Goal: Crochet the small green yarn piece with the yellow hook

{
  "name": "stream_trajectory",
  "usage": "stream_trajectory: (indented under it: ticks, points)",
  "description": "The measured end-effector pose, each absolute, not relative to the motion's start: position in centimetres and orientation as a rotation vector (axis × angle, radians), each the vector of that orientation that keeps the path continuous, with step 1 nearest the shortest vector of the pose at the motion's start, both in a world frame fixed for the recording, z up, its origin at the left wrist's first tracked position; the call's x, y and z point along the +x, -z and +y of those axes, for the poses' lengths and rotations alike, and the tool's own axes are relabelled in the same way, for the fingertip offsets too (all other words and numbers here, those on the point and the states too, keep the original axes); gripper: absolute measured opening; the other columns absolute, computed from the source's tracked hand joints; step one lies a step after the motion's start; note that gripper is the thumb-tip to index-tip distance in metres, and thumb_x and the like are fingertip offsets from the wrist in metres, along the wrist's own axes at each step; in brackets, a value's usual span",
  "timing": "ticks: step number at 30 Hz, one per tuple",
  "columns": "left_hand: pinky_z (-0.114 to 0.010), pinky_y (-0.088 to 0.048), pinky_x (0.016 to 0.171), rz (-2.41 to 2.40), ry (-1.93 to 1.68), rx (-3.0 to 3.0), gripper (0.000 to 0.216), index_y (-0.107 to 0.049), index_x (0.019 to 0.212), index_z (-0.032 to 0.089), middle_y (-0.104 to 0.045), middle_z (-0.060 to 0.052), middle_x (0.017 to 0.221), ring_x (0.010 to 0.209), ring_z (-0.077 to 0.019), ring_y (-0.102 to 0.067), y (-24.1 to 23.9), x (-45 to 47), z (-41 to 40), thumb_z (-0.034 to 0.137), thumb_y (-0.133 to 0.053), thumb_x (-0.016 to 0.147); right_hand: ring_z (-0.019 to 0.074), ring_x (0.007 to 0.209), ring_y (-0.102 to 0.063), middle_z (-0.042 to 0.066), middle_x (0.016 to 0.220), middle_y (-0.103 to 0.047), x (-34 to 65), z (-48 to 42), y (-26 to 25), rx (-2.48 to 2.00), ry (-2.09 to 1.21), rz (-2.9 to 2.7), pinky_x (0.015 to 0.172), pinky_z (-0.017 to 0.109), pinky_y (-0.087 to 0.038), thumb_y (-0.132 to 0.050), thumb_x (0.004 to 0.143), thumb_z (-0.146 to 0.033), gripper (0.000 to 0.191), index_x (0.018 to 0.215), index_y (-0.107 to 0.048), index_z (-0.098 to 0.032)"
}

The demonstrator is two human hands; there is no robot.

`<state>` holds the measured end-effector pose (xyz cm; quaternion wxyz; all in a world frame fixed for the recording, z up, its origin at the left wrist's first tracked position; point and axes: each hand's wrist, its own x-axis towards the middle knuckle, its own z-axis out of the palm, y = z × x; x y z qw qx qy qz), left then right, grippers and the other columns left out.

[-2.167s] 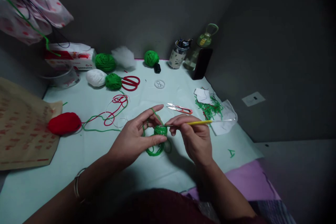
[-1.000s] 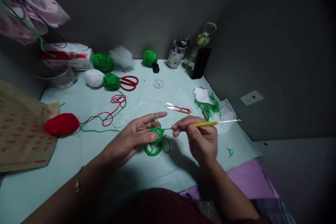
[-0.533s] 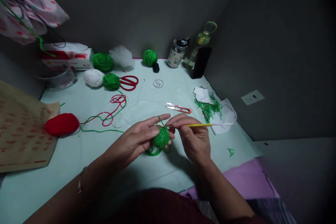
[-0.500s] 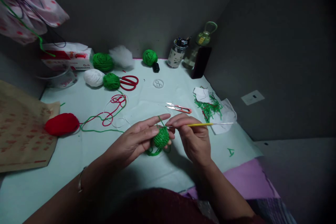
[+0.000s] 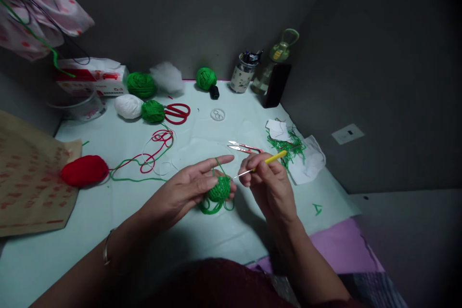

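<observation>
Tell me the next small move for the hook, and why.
Probably push the hook into the top edge of the green crochet piece: the right hand aims its tip close by, and the left hand grips the piece with yarn over the forefinger.

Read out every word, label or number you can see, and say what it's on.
Nothing here can be read.
Red and white box: print too blurred to read.
Brown paper: red print too small to read.
Jar: label too blurred to read.
</observation>
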<state>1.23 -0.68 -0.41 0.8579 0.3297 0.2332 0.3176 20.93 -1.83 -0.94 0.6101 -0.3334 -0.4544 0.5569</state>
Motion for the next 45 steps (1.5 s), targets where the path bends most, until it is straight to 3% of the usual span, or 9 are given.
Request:
stream_trajectory:
  ticks: [6,12,17,26,29,34,39,42,45]
  points:
    - [-0.038,-0.049,0.095,0.785,-0.766,0.963,0.076,-0.058,0.142,0.025,-0.069,-0.005,0.105,0.103,-0.0224,-0.066,0.1,1.9,-0.7,0.024,-0.086,0.072,0.0191,0.090,-0.068,0.003,0.092,-0.078,20.2,-2.5,1.6,-0.883,-0.968,-1.407,0.078,0.037,-0.056,-0.066,0.093,-0.032,0.012,0.095,-0.078,-0.028]
    - [-0.034,-0.052,0.081,0.941,-0.821,1.036,0.081,-0.056,0.140,0.023,-0.054,0.002,0.091,0.089,-0.0183,-0.061,-0.4,2.2,-1.0,0.025,-0.087,0.066,0.0142,0.076,-0.067,0.003,0.088,-0.076,19.7,-2.2,2.3,-0.803,-1.193,-1.156,0.067,0.028,-0.054,-0.064,0.095,-0.034,0.013,0.093,-0.074,-0.025]
    - [-0.037,-0.050,0.085,0.996,-0.822,1.153,0.077,-0.058,0.138,0.025,-0.053,0.001,0.095,0.094,-0.0199,-0.059,-0.3,2.0,-0.9,0.026,-0.087,0.066,0.0135,0.066,-0.065,0.003,0.079,-0.074,19.5,-2.0,2.1,-0.833,-1.273,-1.079,0.064,0.028,-0.056,-0.066,0.092,-0.042,0.021,0.087,-0.069,-0.022]
    - [-0.041,-0.049,0.090,1.041,-0.850,1.320,0.070,-0.062,0.133,0.026,-0.053,0.000,0.094,0.090,-0.0201,-0.057,0.0,1.8,-0.7,0.027,-0.087,0.068,0.0160,0.078,-0.068,0.003,0.087,-0.075,20.3,-2.0,1.9,-0.790,-1.214,-1.318,0.069,0.032,-0.059,-0.058,0.098,-0.037,0.018,0.095,-0.070,-0.024]
    - [-0.040,-0.049,0.087,1.078,-0.856,1.360,0.069,-0.062,0.134,0.025,-0.052,0.000,0.093,0.086,-0.0190,-0.055,0.2,1.8,-0.7,0.027,-0.086,0.070,0.0166,0.084,-0.070,0.004,0.092,-0.076,20.5,-2.4,1.1,-0.823,-0.973,-1.553,0.076,0.035,-0.059,-0.055,0.100,-0.025,0.017,0.099,-0.071,-0.023]
    - [-0.038,-0.049,0.093,1.090,-0.985,1.361,0.054,-0.061,0.137,0.027,-0.056,-0.004,0.102,0.095,-0.0204,-0.057,0.6,2.3,-1.6,0.027,-0.072,0.085,0.0217,0.098,-0.072,0.010,0.108,-0.076,20.2,-3.4,0.6,-0.890,-0.176,-2.044,0.079,0.037,-0.061,-0.060,0.094,-0.010,0.029,0.117,-0.069,-0.024]
    - [-0.031,-0.049,0.092,0.820,-0.951,1.026,0.049,-0.060,0.139,0.028,-0.059,-0.004,0.108,0.099,-0.0183,-0.059,0.2,2.6,-2.5,0.033,-0.068,0.091,0.0206,0.096,-0.072,0.008,0.102,-0.075,20.6,-4.7,1.1,-0.893,0.274,-2.073,0.081,0.033,-0.064,-0.070,0.086,-0.005,0.048,0.130,-0.066,-0.026]
    - [-0.027,-0.048,0.087,0.621,-0.792,0.663,0.060,-0.059,0.141,0.025,-0.063,-0.003,0.104,0.094,-0.0160,-0.061,-0.1,2.4,-2.2,0.031,-0.077,0.084,0.0210,0.101,-0.071,0.007,0.108,-0.075,20.9,-4.7,1.4,-0.869,0.105,-2.010,0.080,0.035,-0.065,-0.068,0.088,-0.006,0.053,0.136,-0.062,-0.028]
    - [-0.026,-0.048,0.085,0.532,-0.729,0.512,0.076,-0.056,0.143,0.021,-0.066,-0.005,0.105,0.094,-0.0169,-0.062,-0.2,2.2,-1.5,0.026,-0.086,0.074,0.0192,0.099,-0.072,0.006,0.111,-0.075,20.9,-4.0,1.6,-0.767,-0.279,-1.785,0.078,0.035,-0.065,-0.060,0.095,-0.009,0.041,0.130,-0.067,-0.030]
